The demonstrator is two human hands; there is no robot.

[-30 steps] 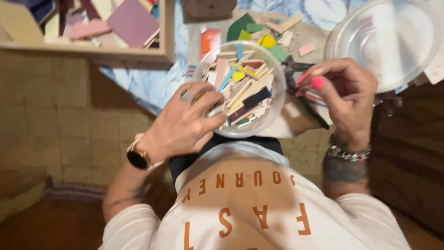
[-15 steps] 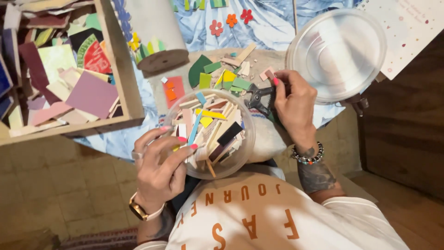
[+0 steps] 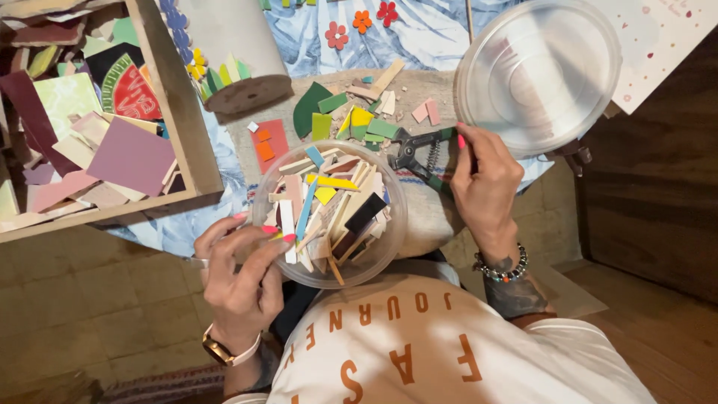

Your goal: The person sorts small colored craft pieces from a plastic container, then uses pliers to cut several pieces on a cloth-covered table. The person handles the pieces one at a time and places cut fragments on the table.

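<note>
A: Where do the hands stand?

B: The left hand (image 3: 238, 280) has its fingers closed on the near left rim of the clear plastic bowl (image 3: 378, 251), which sits on the person's lap, full of coloured tile strips (image 3: 329, 206); the right hand (image 3: 485, 179) is wrapped round the handles of the green-handled tile nippers (image 3: 420, 152), which lie on the work surface just right of the bowl, jaws toward the left.

A: And how far along does the work look?

B: Partway, I'd judge; a scatter of cut green and yellow tile pieces (image 3: 357, 120) lies beyond the bowl, and a grey cylinder (image 3: 228, 49) at the far left already bears small coloured pieces along one side; the bowl is still heaped, though, and the wooden tray (image 3: 183, 127) on the left holds many whole tile offcuts.

A: Anything else near?

B: A clear round lid (image 3: 538, 71) at the far right, just beyond the right hand.
</note>
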